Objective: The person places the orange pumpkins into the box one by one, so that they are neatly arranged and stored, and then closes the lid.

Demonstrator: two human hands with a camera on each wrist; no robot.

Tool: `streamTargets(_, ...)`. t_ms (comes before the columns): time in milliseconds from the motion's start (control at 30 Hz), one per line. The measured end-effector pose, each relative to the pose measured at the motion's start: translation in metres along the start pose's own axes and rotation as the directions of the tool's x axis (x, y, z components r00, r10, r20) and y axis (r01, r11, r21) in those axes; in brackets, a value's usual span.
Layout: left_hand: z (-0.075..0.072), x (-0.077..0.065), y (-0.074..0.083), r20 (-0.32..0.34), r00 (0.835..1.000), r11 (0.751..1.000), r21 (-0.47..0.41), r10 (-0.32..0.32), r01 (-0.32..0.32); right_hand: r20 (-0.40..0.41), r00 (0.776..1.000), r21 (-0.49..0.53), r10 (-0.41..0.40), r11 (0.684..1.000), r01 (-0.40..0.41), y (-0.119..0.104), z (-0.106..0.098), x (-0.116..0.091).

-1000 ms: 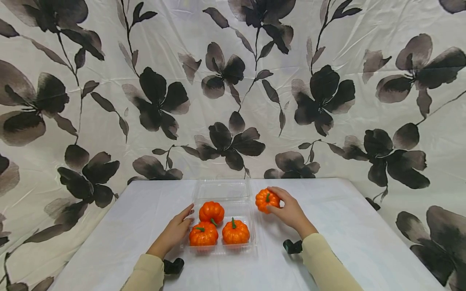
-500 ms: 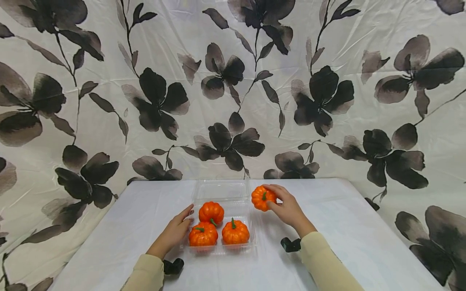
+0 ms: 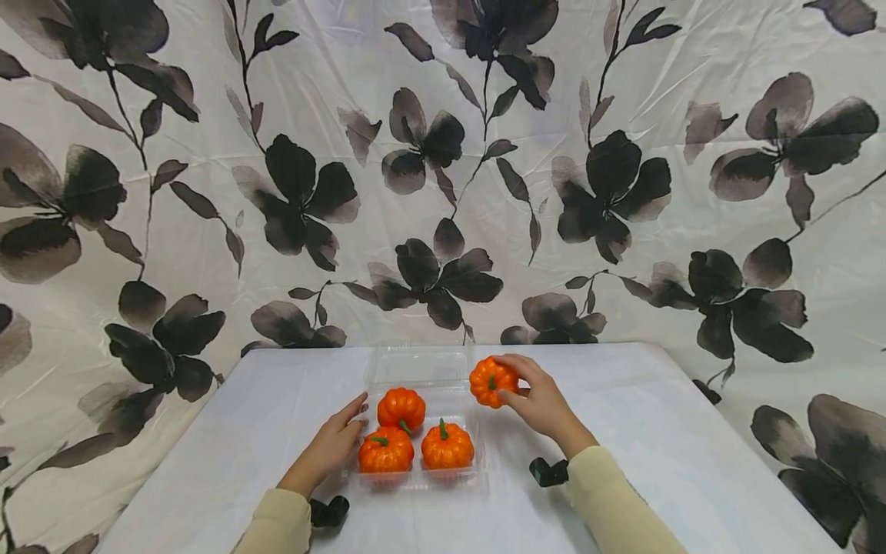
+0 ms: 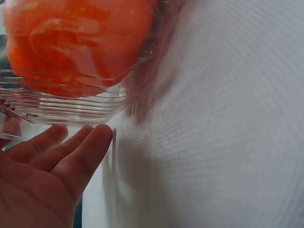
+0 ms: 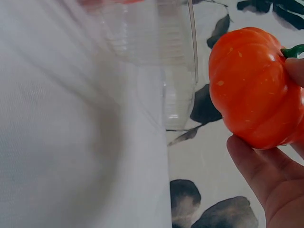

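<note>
My right hand (image 3: 545,400) holds a small orange pumpkin (image 3: 493,380) with a green stem, between thumb and fingers. It hangs beside the back right corner of a clear plastic clamshell box (image 3: 481,442). Inside the box sit three more orange pumpkins: one at the back left (image 3: 401,408), one at the front left (image 3: 385,451) and one at the front right (image 3: 447,445). Along the box's left side lies my left hand (image 3: 331,446). In the left wrist view its extended fingers (image 4: 80,159) are right at the ridged plastic wall.
The box's clear lid (image 3: 418,365) is folded back toward the far edge of the white-covered table (image 3: 228,446). Behind the table hangs a floral cloth (image 3: 443,192). A black wrist camera (image 3: 549,472) sits under the right sleeve, another (image 3: 329,512) by the left.
My right hand has carried its pumpkin leftward, closer to the box's back right corner. The left hand and the three pumpkins in the box stay in place.
</note>
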State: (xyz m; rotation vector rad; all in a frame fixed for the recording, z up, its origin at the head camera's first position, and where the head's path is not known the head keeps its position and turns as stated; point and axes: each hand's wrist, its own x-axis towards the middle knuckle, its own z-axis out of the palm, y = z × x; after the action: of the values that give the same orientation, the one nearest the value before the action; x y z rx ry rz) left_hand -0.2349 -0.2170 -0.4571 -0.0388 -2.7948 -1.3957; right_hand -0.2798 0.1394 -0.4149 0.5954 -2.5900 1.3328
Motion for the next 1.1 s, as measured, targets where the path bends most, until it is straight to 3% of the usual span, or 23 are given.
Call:
streamTargets(367,0.001,0.000,-0.004,-0.004,1.000,1.000,0.000,0.031,-0.031,0.005,0.998,-0.020,-0.057,0.998,0.057,-0.009,0.006,-0.001)
streamTargets(633,0.001,0.001,-0.004,0.002,1.000,1.000,-0.002,0.000,0.000,0.040,0.997,-0.028,-0.072,0.997,0.073,-0.013,0.011,0.000)
streamTargets(1100,0.000,-0.002,0.001,0.004,1.000,1.000,0.000,0.001,-0.001,0.072,0.990,-0.053,-0.123,0.990,0.127,-0.021,0.017,0.007)
